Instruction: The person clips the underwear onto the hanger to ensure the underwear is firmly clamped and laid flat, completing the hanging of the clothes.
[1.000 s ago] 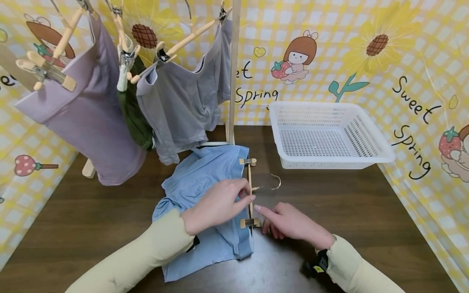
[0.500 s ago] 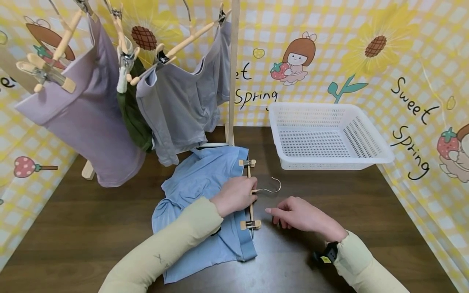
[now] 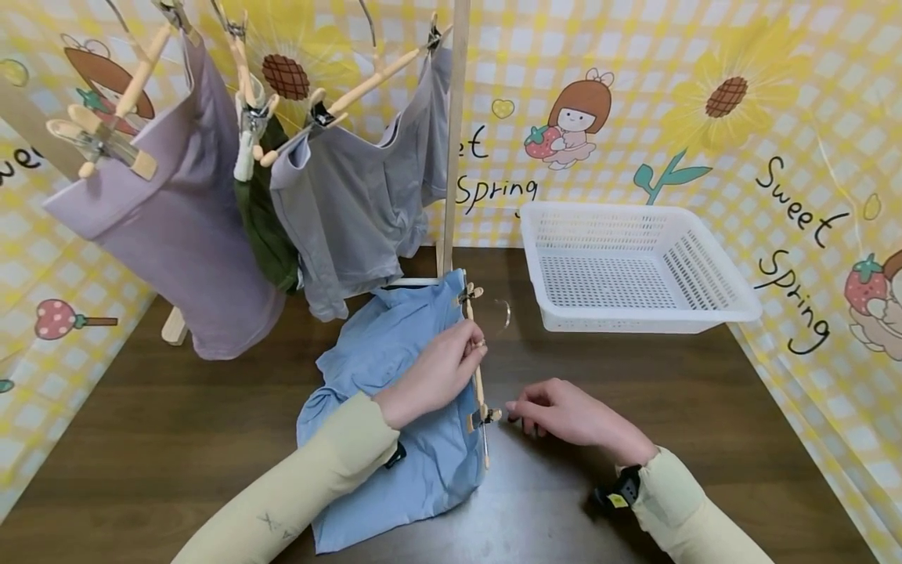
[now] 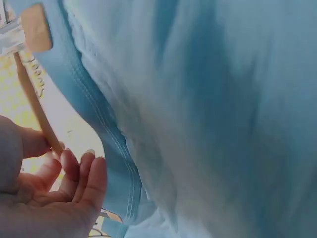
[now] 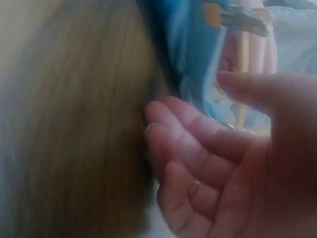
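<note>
Light blue shorts (image 3: 384, 337) lie on the brown table, their waistband clipped to a wooden clip hanger (image 3: 479, 385). My left hand (image 3: 440, 366) grips the hanger's bar near its middle; the left wrist view shows the thumb and fingers around the bar (image 4: 37, 106). One clip (image 3: 468, 295) holds the far end of the waistband, and another clip (image 3: 483, 417) the near end. The thin metal hook (image 3: 507, 315) points away to the right, blurred. Beside the near clip is my right hand (image 3: 564, 411), fingers loosely curled and holding nothing.
A white plastic basket (image 3: 644, 317) stands at the back right. At the left, a rack with a wooden post (image 3: 454, 149) bears hanging clothes: a lilac garment (image 3: 176, 235), a dark green one (image 3: 264, 235) and grey shorts (image 3: 352, 196). A checked cloth backs the table.
My left hand has taken hold of the hanger's bar and raised it slightly, tilting the clips and waistband. My right hand has drawn back a little from the near clip.
</note>
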The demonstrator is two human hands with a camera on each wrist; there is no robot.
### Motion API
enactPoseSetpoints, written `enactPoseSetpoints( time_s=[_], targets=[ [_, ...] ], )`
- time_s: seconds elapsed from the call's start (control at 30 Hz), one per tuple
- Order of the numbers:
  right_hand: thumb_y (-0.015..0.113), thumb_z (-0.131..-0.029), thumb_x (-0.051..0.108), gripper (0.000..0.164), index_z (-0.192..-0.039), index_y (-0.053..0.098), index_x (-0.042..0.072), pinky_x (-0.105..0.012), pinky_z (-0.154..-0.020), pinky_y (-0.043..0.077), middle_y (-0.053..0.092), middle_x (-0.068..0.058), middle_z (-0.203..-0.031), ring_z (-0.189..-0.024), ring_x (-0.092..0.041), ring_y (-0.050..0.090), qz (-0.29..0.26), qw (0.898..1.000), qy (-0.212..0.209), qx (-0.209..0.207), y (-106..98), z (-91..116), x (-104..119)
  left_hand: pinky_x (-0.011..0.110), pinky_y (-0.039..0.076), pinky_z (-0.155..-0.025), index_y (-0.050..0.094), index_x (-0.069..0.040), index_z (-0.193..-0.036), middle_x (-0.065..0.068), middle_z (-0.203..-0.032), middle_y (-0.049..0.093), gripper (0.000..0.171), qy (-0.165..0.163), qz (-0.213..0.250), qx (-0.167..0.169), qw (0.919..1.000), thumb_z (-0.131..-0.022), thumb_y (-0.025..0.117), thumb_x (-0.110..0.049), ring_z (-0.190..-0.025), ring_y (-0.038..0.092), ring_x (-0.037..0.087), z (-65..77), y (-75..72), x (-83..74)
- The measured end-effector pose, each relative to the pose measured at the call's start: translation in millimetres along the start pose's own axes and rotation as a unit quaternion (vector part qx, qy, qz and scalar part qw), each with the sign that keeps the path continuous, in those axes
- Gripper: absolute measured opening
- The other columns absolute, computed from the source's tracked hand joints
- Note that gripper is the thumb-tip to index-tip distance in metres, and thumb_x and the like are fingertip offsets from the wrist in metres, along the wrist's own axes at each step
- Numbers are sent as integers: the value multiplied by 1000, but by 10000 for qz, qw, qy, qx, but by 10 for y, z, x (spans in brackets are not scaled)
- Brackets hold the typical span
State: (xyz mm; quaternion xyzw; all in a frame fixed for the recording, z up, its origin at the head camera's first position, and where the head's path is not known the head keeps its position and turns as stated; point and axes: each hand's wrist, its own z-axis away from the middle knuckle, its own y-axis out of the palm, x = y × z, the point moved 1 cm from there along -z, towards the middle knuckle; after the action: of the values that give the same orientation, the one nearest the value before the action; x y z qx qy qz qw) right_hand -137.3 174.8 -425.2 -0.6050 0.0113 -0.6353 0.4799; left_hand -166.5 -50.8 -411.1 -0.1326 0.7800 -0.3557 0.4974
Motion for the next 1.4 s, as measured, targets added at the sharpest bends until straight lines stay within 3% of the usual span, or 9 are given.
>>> enactPoseSetpoints(
  time_s=[0.3, 0.47, 0.67, 0.83, 1.03, 1.13, 1.33, 1.37, 1.4],
  targets=[
    [56, -106, 26, 23, -118, 69, 10, -32, -71, 55, 72, -1, -97, -83, -21, 67, -806, 9939, -756, 44, 215, -165, 166, 33, 50, -77, 59, -10, -105, 0, -91, 60, 5, -174, 1087, -399, 9931, -105, 56, -13, -83, 57, 14, 106, -313, -139],
    [59, -105, 30, 29, -123, 68, 9, -35, -85, 53, 69, 1, -112, -97, -17, 65, -805, 9915, -838, -581, 167, -337, 244, 34, 51, -84, 60, -12, -107, -1, -94, 61, 6, 106, 1237, -652, 9901, -107, 56, -17, -88, 59, 13, 255, -562, -246],
    [62, -104, 32, 39, -130, 64, 3, -48, -91, 53, 67, -12, -123, -106, -33, 65, -1561, 9754, -705, -1390, 5, -577, 341, 33, 50, -78, 61, -13, -105, 0, -93, 63, 4, 300, 1483, -731, 9858, -105, 60, -17, -84, 59, 15, 423, -829, -416],
    [62, -103, 35, 44, -135, 60, 5, -47, -99, 49, 62, -14, -133, -118, -35, 60, -2022, 9598, -714, -1810, -68, -800, 494, 29, 49, -68, 59, -7, -105, 5, -93, 62, 4, 192, 1987, -1027, 9745, -104, 60, -11, -79, 59, 20, 548, -969, -498],
    [55, -106, 38, 51, -146, 50, 6, -40, -103, 46, 54, -7, -143, -126, -22, 55, -2266, 9384, -975, -2419, -234, -1028, 741, 29, 53, -70, 56, -3, -110, 8, -90, 60, 6, 385, 2310, -1333, 9630, -105, 54, -1, -79, 62, 24, 699, -1155, -639],
    [51, -107, 39, 52, -148, 49, 7, -38, -105, 44, 52, -6, -147, -128, -20, 53, -2253, 9279, -1096, -2760, -375, -1117, 847, 30, 53, -69, 55, -1, -112, 11, -86, 61, 10, 688, 2515, -1450, 9544, -104, 50, 3, -77, 62, 24, 796, -1255, -736],
    [48, -107, 45, 53, -150, 49, 13, -35, -105, 43, 51, -4, -150, -130, -17, 51, -2247, 9146, -1206, -3137, -641, -1272, 1041, 27, 49, -75, 58, 11, -110, 16, -88, 58, 19, 1500, 2742, -1990, 9288, -103, 40, 11, -80, 59, 22, 964, -1509, -892],
    [48, -108, 45, 53, -150, 49, 13, -33, -106, 42, 50, -4, -150, -130, -15, 50, -2246, 9124, -1287, -3171, -672, -1304, 1084, 27, 48, -76, 58, 13, -108, 16, -89, 57, 19, 1579, 2702, -2044, 9275, -102, 39, 12, -82, 58, 23, 990, -1557, -895],
    [48, -108, 44, 52, -150, 49, 13, -31, -106, 41, 50, -4, -150, -131, -14, 49, -2234, 9104, -1410, -3185, -703, -1341, 1126, 30, 47, -80, 57, 14, -108, 18, -91, 57, 19, 1678, 2750, -2050, 9242, -102, 39, 11, -85, 58, 26, 1022, -1586, -712]
  ],
)
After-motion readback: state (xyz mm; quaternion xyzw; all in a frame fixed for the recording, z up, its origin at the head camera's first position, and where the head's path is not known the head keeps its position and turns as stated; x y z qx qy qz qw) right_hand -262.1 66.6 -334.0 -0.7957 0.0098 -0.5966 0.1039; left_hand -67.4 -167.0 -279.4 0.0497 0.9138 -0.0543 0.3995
